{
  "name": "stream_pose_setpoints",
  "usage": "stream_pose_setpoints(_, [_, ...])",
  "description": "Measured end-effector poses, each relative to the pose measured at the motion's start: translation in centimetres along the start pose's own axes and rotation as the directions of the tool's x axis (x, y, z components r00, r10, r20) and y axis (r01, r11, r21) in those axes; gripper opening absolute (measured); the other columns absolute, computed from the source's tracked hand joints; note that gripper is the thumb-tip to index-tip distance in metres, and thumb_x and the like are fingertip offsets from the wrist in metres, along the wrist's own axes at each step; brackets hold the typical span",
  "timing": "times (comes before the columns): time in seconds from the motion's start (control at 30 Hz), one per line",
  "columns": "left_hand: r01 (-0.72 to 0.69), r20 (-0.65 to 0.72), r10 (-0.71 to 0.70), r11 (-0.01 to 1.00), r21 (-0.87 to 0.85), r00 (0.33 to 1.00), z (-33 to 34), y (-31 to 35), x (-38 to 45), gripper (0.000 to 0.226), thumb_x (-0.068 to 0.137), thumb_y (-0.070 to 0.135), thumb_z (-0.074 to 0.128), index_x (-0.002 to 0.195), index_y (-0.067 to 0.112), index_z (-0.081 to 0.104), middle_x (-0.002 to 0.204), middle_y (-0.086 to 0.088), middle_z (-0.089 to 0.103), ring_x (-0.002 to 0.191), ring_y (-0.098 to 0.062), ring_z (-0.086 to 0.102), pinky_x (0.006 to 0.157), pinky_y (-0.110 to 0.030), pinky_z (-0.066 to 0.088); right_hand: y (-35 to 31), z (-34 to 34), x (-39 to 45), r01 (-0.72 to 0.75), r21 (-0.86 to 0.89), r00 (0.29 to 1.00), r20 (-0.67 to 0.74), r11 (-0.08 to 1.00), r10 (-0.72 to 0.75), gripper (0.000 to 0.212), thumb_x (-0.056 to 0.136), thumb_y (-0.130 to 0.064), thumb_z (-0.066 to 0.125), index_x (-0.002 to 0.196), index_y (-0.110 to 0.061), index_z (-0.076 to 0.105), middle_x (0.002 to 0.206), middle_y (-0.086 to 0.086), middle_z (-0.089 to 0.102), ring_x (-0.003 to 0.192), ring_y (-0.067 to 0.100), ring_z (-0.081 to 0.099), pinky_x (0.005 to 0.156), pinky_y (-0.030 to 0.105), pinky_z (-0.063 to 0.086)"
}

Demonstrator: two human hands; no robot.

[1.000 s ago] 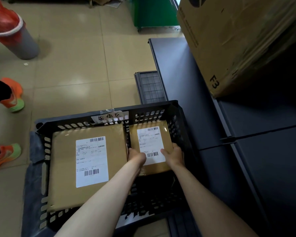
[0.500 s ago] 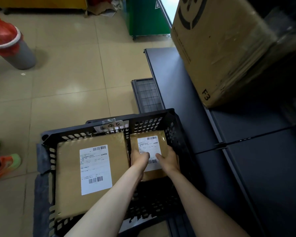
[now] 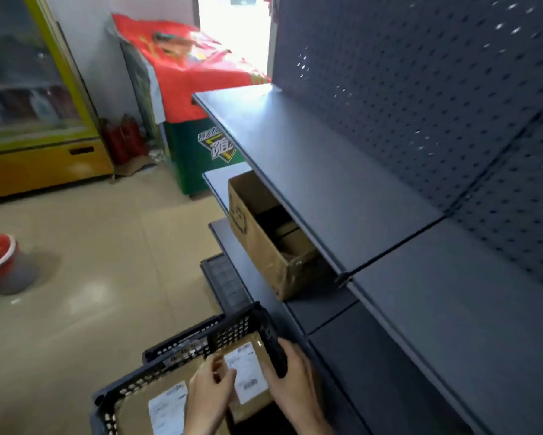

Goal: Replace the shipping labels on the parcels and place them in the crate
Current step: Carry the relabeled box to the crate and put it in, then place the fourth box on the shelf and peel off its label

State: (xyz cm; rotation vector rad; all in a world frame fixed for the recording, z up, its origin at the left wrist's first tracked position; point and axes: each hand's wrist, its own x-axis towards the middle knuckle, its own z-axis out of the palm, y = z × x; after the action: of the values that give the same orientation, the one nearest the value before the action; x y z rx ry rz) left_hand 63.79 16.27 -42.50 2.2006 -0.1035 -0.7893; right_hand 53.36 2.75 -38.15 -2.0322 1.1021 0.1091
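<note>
While the view is tilted up toward the shelving, the task's things are found at the bottom edge: a small brown cardboard parcel with a white shipping label [image 3: 248, 372] is seen in the far right corner of the black perforated plastic crate [image 3: 182, 350], between the two hands. The left hand [image 3: 209, 390] is laid on the parcel's left side with its fingers bent at the label's edge; whether the parcel is actually pinched cannot be told through the blur. The right hand [image 3: 290, 381] is held against the parcel's right side, at the crate's right wall, with fingers fairly straight. The small parcel's long axis runs away from the person, toward the crate's far wall. Both hands are about equally near it, one on each flank.

A larger brown cardboard parcel bearing a white label [image 3: 166, 406] is lying just to the left, filling the crate's left part, so little room is left sideways. The open way out is judged to be upward and toward the person. Close on the right stands the dark grey metal shelf unit [image 3: 342, 183], with an open brown cardboard box [image 3: 263, 246] on a lower shelf, so a wide swing to the right would be blocked. Bare beige floor tiles [image 3: 107, 246] lie to the left.
</note>
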Motion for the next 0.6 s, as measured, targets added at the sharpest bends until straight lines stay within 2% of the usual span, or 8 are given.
stream_pose_setpoints(0.07, [-0.094,-0.034,0.096,0.993,0.072,0.995,-2.4,4.3,-2.3,0.033,0.083,0.033,0.068,0.116,0.027,0.067,0.114,0.001,0.070,0.106,-0.018,0.064,0.095,-0.036,0.050,-3.2,-3.6,-2.9,0.077,-0.042,0.995,-0.066,0.996,-0.079,0.064,0.086,-0.064,0.055,0.143,-0.036,0.050,0.141,-0.017,0.054,0.128,0.008,0.053,0.105,0.025,0.043])
stream_pose_setpoints(0.17, [-0.250,-0.083,0.261,0.961,0.118,0.962,-5.9,11.9,-6.7,0.015,0.083,0.026,0.072,0.098,0.029,0.069,0.103,-0.001,0.071,0.100,-0.022,0.068,0.091,-0.038,0.052,-7.8,-10.0,-8.1,0.193,-0.132,0.957,-0.195,0.972,-0.216,0.059,0.090,-0.058,0.053,0.144,-0.033,0.048,0.137,-0.014,0.055,0.128,0.012,0.051,0.107,0.028,0.039])
stream_pose_setpoints(0.3, [-0.473,-0.099,0.494,0.863,0.180,0.864,-8.7,20.1,-13.4,0.009,0.087,0.026,0.072,0.096,0.026,0.071,0.097,0.000,0.071,0.089,-0.021,0.068,0.079,-0.037,0.052,-10.2,-17.5,-15.3,0.272,-0.161,0.895,-0.319,0.949,-0.310,0.057,0.095,-0.052,0.051,0.147,-0.029,0.044,0.139,-0.010,0.053,0.130,0.012,0.046,0.110,0.030,0.036])
stream_pose_setpoints(0.43, [-0.692,-0.056,0.710,0.698,0.182,0.702,-7.6,26.6,-21.0,0.006,0.089,0.025,0.070,0.095,0.026,0.073,0.092,0.002,0.072,0.084,-0.018,0.068,0.075,-0.038,0.054,-7.3,-25.4,-22.0,0.235,-0.156,0.782,-0.557,0.959,-0.282,0.058,0.097,-0.052,0.051,0.149,-0.026,0.044,0.145,-0.008,0.052,0.135,0.013,0.043,0.112,0.032,0.038])
stream_pose_setpoints(0.53, [-0.753,-0.002,0.764,0.637,0.164,0.645,-4.2,29.4,-26.4,0.014,0.090,0.030,0.069,0.100,0.022,0.072,0.092,-0.002,0.071,0.087,-0.023,0.068,0.080,-0.042,0.055,-2.7,-30.4,-26.9,0.150,-0.150,0.718,-0.663,0.977,-0.212,0.059,0.099,-0.050,0.053,0.150,-0.022,0.045,0.150,-0.005,0.050,0.140,0.016,0.040,0.115,0.030,0.031])
stream_pose_setpoints(0.6, [-0.787,0.052,0.788,0.603,0.130,0.613,-1.5,30.2,-30.2,0.021,0.089,0.037,0.067,0.104,0.022,0.071,0.096,-0.002,0.070,0.090,-0.023,0.067,0.083,-0.044,0.055,1.0,-33.2,-30.3,0.072,-0.141,0.692,-0.705,0.987,-0.151,0.059,0.098,-0.049,0.055,0.148,-0.021,0.048,0.148,-0.004,0.052,0.138,0.017,0.043,0.114,0.032,0.032])
